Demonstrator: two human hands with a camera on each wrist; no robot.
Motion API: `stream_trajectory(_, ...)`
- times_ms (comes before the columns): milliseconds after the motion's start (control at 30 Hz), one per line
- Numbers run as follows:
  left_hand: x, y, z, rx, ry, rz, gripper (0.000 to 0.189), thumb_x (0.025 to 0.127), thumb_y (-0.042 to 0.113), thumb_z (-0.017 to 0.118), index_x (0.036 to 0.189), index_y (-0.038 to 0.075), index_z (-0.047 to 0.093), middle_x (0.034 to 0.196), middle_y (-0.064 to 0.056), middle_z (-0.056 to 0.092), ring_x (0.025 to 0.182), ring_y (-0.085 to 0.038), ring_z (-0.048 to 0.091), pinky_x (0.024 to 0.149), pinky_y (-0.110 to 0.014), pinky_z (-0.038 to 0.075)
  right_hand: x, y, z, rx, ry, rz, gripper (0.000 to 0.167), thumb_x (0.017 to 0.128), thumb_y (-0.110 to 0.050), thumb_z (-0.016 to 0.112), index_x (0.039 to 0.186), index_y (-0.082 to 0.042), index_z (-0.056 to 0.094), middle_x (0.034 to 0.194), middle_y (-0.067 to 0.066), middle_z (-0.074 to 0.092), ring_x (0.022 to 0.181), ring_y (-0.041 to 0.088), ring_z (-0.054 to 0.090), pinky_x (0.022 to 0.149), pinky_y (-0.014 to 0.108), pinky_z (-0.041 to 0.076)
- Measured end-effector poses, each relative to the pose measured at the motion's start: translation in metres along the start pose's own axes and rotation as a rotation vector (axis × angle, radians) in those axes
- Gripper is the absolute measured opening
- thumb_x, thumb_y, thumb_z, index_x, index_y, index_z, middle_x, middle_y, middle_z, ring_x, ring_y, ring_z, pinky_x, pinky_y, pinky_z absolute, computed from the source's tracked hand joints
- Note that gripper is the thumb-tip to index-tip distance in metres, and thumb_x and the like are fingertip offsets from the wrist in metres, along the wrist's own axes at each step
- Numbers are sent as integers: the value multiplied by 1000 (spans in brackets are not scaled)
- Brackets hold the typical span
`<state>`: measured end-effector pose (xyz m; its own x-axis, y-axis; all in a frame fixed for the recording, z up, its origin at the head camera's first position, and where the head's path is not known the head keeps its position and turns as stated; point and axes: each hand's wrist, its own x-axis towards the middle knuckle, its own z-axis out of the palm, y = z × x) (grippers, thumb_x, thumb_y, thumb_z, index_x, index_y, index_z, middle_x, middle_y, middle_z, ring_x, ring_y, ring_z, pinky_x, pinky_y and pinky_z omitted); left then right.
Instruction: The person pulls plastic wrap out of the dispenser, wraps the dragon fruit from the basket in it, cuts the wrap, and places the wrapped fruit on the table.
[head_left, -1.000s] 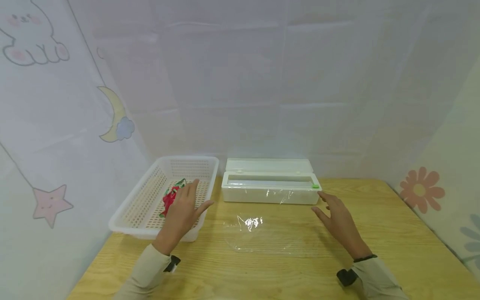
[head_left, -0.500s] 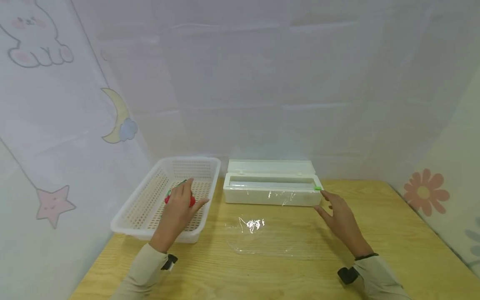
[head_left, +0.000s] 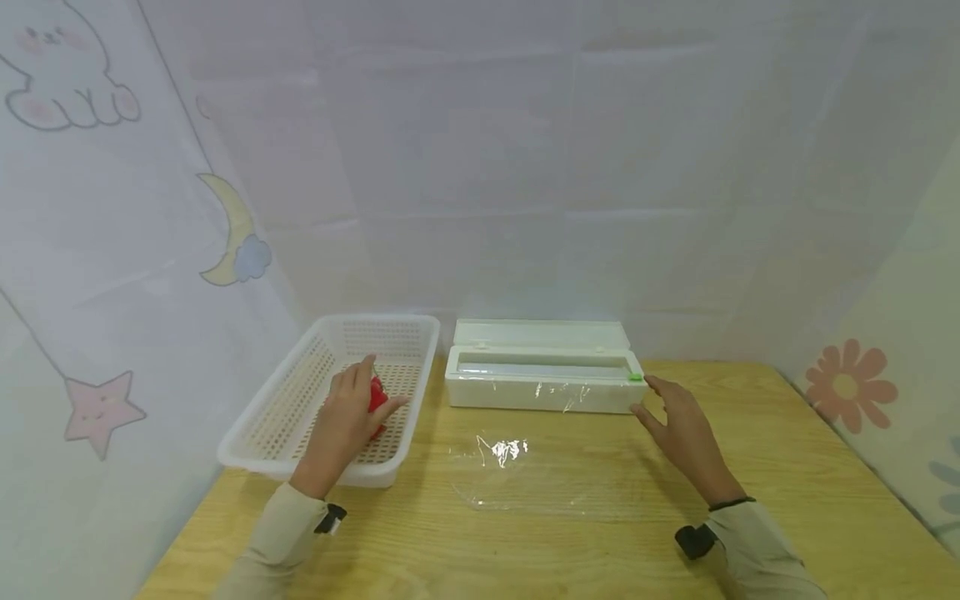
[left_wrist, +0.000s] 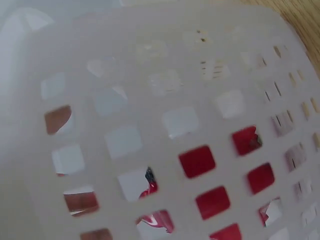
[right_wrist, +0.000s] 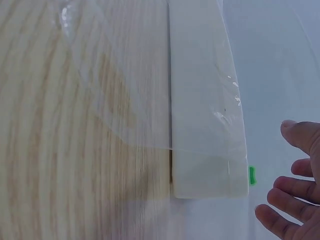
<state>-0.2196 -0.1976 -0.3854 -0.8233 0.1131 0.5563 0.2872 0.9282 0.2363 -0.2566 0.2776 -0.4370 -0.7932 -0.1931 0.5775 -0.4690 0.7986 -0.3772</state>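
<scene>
My left hand (head_left: 343,415) reaches into a white plastic basket (head_left: 262,392), thumb spread away from the fingers. A red thing (head_left: 377,400) with a green bit at its top shows between thumb and fingers. Through the basket's holes in the left wrist view, red surfaces (left_wrist: 212,201) and dark green bits appear; the wall hides most of the hand. My right hand (head_left: 684,433) is beside the right end of a white cling film box (head_left: 543,393), its fingers near the green slide cutter (head_left: 635,377). That hand holds nothing in the right wrist view.
Clear cling film (head_left: 502,475) hangs over the box's front and lies on the wooden table (head_left: 525,550). The box's lid (head_left: 540,333) stands raised at the back. A pale printed cloth (head_left: 480,167) hangs behind the table.
My left hand has shifted slightly left in the basket, and the red thing now shows between thumb and fingers. My right hand stays by the box's end.
</scene>
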Motion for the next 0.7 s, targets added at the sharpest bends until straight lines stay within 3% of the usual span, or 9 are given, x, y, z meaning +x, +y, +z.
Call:
stream_trajectory(467,7,-12,-6,35,-49,-39,82,85,39,79,137,-12,42,127,-35,54,115,-51,53,79,-59,55,8,10,4,46,-33,77,55,98,-19,66,138,13,47,124,35,53,105,49,54,79,60,49)
stream_trajectory(700,6,-21,-8,75,-56,-47,87,82,44,80,136,-12,44,123,-35,56,109,-53,55,77,-61,54,10,10,7,44,-16,82,56,96,-19,68,137,13,47,129,35,52,105,49,54,79,60,48)
